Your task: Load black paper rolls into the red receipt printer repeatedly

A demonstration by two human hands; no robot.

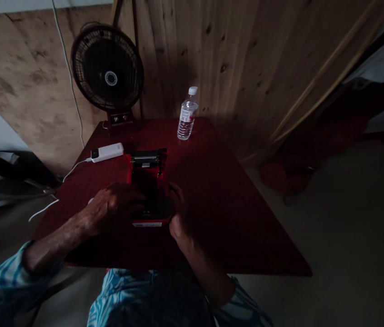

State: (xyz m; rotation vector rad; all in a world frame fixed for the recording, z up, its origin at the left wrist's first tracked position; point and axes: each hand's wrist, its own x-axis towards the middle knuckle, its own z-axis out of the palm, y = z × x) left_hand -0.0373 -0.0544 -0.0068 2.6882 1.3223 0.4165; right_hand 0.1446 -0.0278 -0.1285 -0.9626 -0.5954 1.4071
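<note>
While the red-and-black device [156, 206] lay on the table [219, 204], between the left hand [112, 200] and the right hand [179, 213], its long axis ran almost straight forward. The far end, which bore a raised dark bar [146, 154], pointed toward the wooden wall [246, 68]; the near end, marked by a pale label [147, 224], faced the table's near edge. The right hand was the closer of the two: its fingers bent round the right side and its thumb lay at the near right corner, so that it held the device by the edge. The left hand came in from the left, slanting across the long axis, with its fingers extended over the left side and the dark upper face; whether they pressed, pinched or merely hovered could not be told in the dim light. The bar stood beyond the fingertips and was touched by neither hand. Access to the upper face therefore appeared to fall to the left hand, and steadying to the right. Past the device, the white unit [107, 152] lay to the left near its far end, the bottle [187, 118] stood farther back to the right, and the fan [108, 68] stood at the table's far left corner.
</note>
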